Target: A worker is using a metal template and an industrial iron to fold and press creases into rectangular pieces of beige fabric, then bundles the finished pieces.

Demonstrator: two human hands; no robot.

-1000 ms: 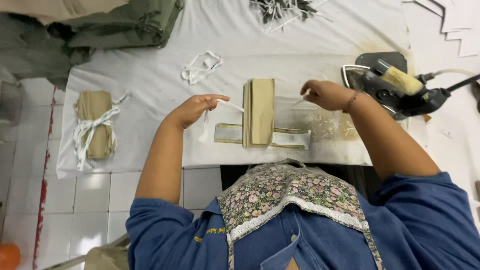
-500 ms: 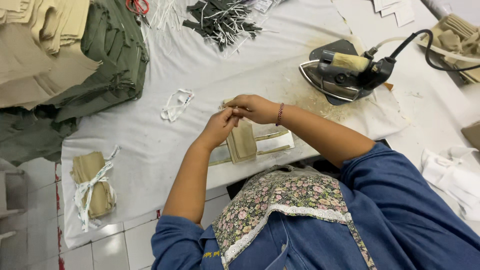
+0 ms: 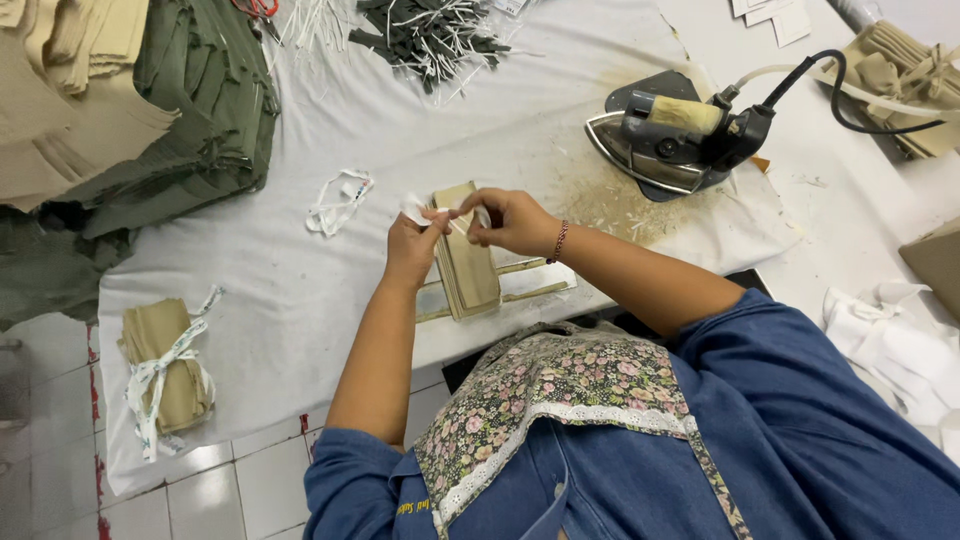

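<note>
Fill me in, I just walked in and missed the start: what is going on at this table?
A person in a blue top works at a white-covered table. The left hand and right hand meet over a stack of tan fabric pieces, pinching a white strip at its top end. An iron rests to the right. A tied tan bundle lies at the left, with piles of green and beige cloth behind it.

A narrow stack of folded tan fabric pieces (image 3: 467, 268) lies flat, white strip (image 3: 415, 208) across its far end.
</note>
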